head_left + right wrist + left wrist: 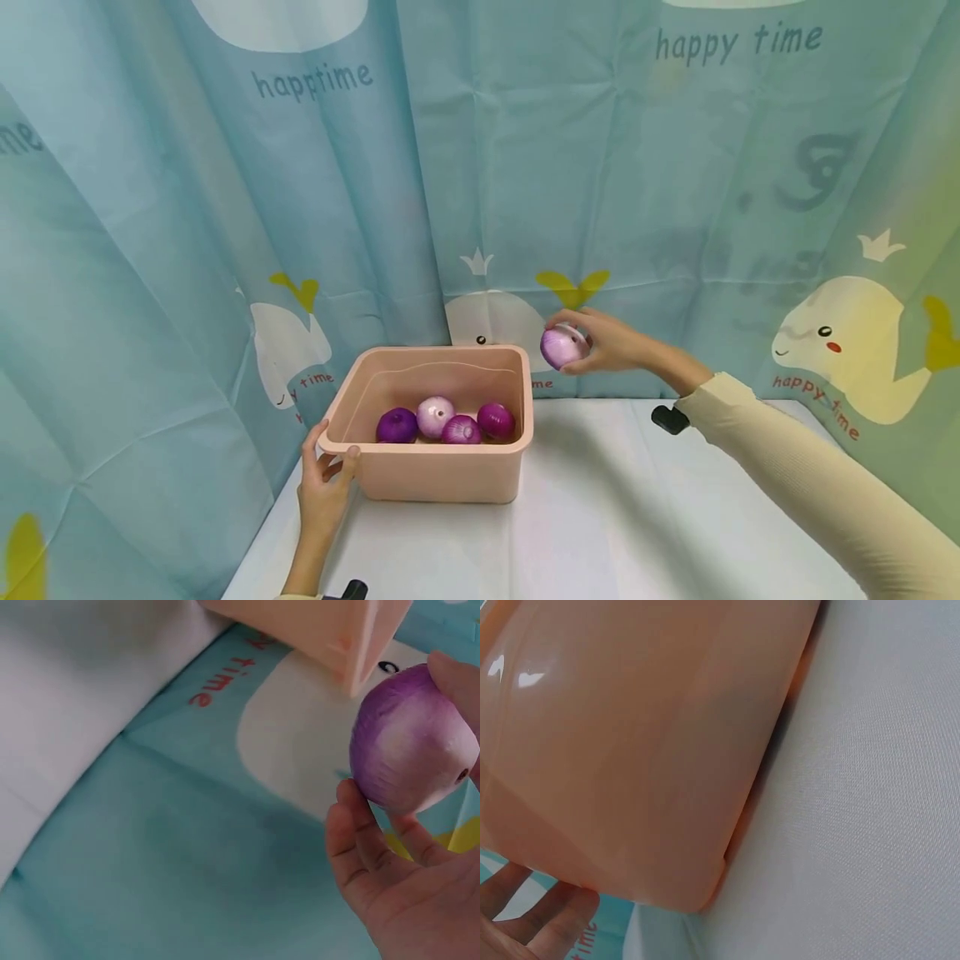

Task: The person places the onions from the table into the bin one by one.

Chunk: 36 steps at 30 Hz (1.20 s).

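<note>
My right hand (611, 340) holds a purple-and-white onion (564, 347) in the air, just right of the bin and above its rim. In the right wrist view the onion (412, 739) sits between the thumb and the fingers. My left hand (324, 483) grips the near left corner of a pink plastic bin (438, 475). Several onions lie inside: a dark purple one (397, 426), a pale one (435, 416) and two reddish-purple ones (496, 422). In the left wrist view the fingers (566, 922) touch the bin's wall (645, 750).
The bin stands on a white-covered table (585, 517), near its back edge. Behind and at both sides hangs a light blue curtain (637, 183) printed with whales and lettering. A dark device (670, 419) is at my right wrist.
</note>
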Each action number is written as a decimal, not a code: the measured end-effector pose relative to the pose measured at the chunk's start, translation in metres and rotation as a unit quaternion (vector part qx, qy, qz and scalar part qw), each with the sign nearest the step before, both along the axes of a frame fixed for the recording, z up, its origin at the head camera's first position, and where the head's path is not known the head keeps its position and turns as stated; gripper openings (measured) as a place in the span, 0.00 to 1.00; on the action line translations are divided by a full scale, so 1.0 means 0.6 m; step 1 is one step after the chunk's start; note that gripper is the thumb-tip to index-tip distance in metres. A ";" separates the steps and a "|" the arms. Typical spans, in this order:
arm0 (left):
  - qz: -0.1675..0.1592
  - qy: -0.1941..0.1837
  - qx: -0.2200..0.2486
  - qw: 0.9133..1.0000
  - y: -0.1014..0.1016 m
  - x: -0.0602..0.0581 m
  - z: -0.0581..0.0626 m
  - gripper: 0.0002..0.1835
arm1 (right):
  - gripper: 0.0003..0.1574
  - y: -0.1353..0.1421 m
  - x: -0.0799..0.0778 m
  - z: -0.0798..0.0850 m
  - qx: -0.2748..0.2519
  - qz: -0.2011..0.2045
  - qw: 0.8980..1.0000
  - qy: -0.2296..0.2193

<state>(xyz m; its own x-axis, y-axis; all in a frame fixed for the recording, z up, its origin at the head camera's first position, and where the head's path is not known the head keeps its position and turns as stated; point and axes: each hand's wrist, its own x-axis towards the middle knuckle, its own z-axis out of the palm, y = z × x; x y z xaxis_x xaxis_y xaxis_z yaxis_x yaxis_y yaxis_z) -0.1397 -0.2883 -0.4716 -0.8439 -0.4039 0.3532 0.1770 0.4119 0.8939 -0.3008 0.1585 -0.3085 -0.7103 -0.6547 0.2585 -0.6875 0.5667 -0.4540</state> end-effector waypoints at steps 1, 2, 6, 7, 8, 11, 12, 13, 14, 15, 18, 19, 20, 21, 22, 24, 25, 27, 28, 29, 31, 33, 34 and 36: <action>-0.001 -0.003 0.001 1.000 0.000 0.000 -0.001 0.38 | 0.41 -0.008 0.000 0.004 0.007 0.005 1.000 -0.003; -0.001 -0.006 0.002 1.000 0.001 0.000 -0.001 0.38 | 0.41 -0.017 -0.001 0.007 0.013 0.012 1.000 -0.005; 0.002 -0.019 0.003 1.000 0.002 0.001 -0.002 0.37 | 0.41 -0.057 -0.005 0.017 0.034 0.034 0.999 -0.025; 0.004 -0.019 0.003 1.000 0.002 0.001 -0.003 0.37 | 0.41 -0.069 -0.006 0.020 0.040 0.037 0.998 -0.031; 0.005 -0.018 0.002 1.000 0.002 0.000 -0.003 0.37 | 0.41 -0.081 -0.008 0.022 0.045 0.041 0.998 -0.034; 0.007 -0.013 -0.003 1.000 0.001 -0.002 -0.003 0.38 | 0.41 -0.120 -0.010 0.029 0.063 0.050 0.996 -0.035; 0.007 -0.011 -0.004 1.000 0.001 -0.002 -0.002 0.38 | 0.40 -0.134 -0.011 0.031 0.067 0.055 0.996 -0.033; 0.007 -0.010 -0.006 1.000 0.001 -0.002 -0.001 0.38 | 0.40 -0.147 -0.013 0.032 0.073 0.062 0.995 -0.027; 0.008 -0.008 -0.007 1.000 0.001 -0.002 0.000 0.38 | 0.39 -0.160 -0.014 0.032 0.079 0.067 0.994 -0.021; 0.009 -0.007 -0.008 1.000 0.001 -0.001 0.001 0.38 | 0.39 -0.172 -0.015 0.032 0.084 0.071 0.994 -0.018; 0.013 -0.005 -0.007 1.000 0.002 0.000 0.002 0.38 | 0.39 -0.204 -0.017 0.028 0.098 0.081 0.992 -0.012; 0.012 -0.006 -0.006 1.000 0.002 0.000 0.002 0.38 | 0.40 -0.214 -0.018 0.025 0.103 0.082 0.991 -0.011; 0.012 -0.007 -0.006 1.000 0.002 -0.001 0.001 0.38 | 0.40 -0.222 -0.017 0.023 0.106 0.083 0.991 -0.015; 0.012 -0.008 -0.005 1.000 0.002 -0.001 0.001 0.38 | 0.39 -0.230 -0.017 0.020 0.107 0.085 0.990 -0.018; 0.012 -0.010 -0.004 1.000 0.001 -0.001 0.000 0.38 | 0.39 -0.239 -0.016 0.017 0.107 0.090 0.990 -0.019; 0.013 -0.011 -0.005 1.000 0.000 -0.001 -0.003 0.37 | 0.38 -0.254 -0.015 0.012 0.110 0.094 0.989 -0.024; 0.014 -0.011 -0.005 1.000 0.000 -0.002 -0.004 0.37 | 0.37 -0.260 -0.013 0.009 0.112 0.096 0.989 -0.025; 0.014 -0.007 -0.007 1.000 -0.001 -0.003 -0.005 0.37 | 0.36 -0.272 -0.012 0.005 0.118 0.099 0.988 -0.021; 0.014 -0.005 -0.007 1.000 0.000 -0.003 -0.005 0.37 | 0.35 -0.276 -0.012 0.003 0.123 0.098 0.987 -0.020; 0.013 -0.002 -0.007 1.000 0.000 -0.003 -0.004 0.37 | 0.35 -0.280 -0.012 0.001 0.127 0.095 0.987 -0.020; 0.010 0.004 -0.007 1.000 0.001 -0.003 -0.003 0.38 | 0.35 -0.286 -0.013 -0.003 0.134 0.091 0.987 -0.021; 0.009 0.006 -0.005 1.000 0.001 -0.002 -0.001 0.38 | 0.34 -0.291 -0.014 -0.007 0.135 0.084 0.987 -0.031; 0.007 0.008 -0.004 1.000 0.001 -0.002 -0.001 0.38 | 0.33 -0.292 -0.014 -0.010 0.134 0.080 0.987 -0.038; 0.006 0.008 -0.003 1.000 0.000 -0.003 -0.002 0.39 | 0.32 -0.294 -0.013 -0.013 0.131 0.073 0.988 -0.046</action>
